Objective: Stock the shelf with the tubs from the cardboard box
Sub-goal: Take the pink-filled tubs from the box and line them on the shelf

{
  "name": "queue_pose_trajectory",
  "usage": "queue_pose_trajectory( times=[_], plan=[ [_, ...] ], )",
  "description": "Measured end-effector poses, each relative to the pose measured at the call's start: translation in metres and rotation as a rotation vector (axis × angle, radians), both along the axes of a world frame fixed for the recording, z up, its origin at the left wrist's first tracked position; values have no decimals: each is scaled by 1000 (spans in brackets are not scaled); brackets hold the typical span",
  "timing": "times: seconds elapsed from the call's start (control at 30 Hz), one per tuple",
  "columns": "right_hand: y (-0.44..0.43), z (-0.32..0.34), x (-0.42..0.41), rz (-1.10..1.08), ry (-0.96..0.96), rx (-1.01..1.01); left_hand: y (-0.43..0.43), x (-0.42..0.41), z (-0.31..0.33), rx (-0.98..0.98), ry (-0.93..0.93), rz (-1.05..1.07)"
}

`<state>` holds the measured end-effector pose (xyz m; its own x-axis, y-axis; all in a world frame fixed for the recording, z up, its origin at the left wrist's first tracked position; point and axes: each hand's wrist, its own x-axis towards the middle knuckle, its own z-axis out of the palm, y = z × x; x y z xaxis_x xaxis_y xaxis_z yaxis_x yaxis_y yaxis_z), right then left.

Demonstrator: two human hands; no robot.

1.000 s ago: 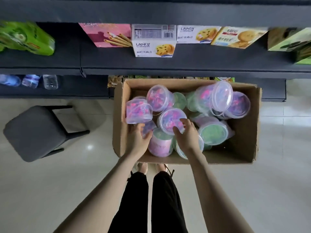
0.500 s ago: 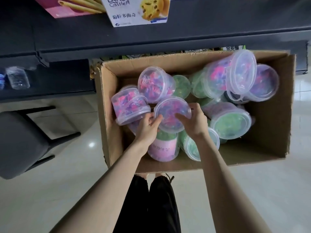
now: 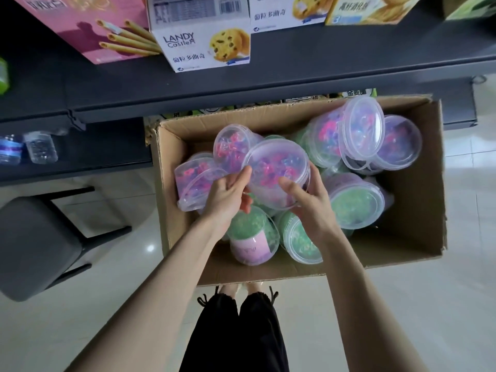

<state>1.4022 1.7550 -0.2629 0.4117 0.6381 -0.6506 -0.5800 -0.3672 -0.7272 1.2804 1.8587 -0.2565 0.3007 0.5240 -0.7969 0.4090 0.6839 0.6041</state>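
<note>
An open cardboard box (image 3: 418, 210) stands on the floor below a dark shelf (image 3: 295, 68). It holds several clear lidded tubs, some filled pink-purple, others green (image 3: 354, 205). Both hands hold one pink-purple tub (image 3: 276, 170) lifted above the pile, its lid facing me. My left hand (image 3: 228, 197) grips its left side, fingers curled on the rim. My right hand (image 3: 311, 208) grips its right side with the thumb across the lid.
Biscuit boxes (image 3: 204, 41) and a pink wafer box (image 3: 91, 30) stand on the shelf. Water bottles (image 3: 40, 147) lie on a lower shelf at left. A dark stool (image 3: 35, 242) stands left of the box. Pale tiled floor (image 3: 429, 318) surrounds my legs.
Both hands closed on the pink-purple tub and lifted it up out of the pile. The view has drawn nearer to the box and shelf.
</note>
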Motion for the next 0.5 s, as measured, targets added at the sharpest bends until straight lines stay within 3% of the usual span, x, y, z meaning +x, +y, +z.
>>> queue_pose_trajectory(
  times=[0.07, 0.2, 0.27, 0.37, 0.5],
  plan=[
    [1, 2, 1, -132, 15, -90, 5, 5, -2, 130, 51, -99],
    [-2, -3, 7, -258, -4, -186, 26, 8, -23, 692, 210, -344],
    [-3, -5, 12, -272, -26, -208, 37, 11, -36, 802, 347, -550],
    [-7, -13, 17, -270, -29, -227, 48, 21, -56, 802, 574, -821],
    [-11, -23, 15, -249, -15, -224, 53, 41, -70, 519, 650, -840]
  ],
)
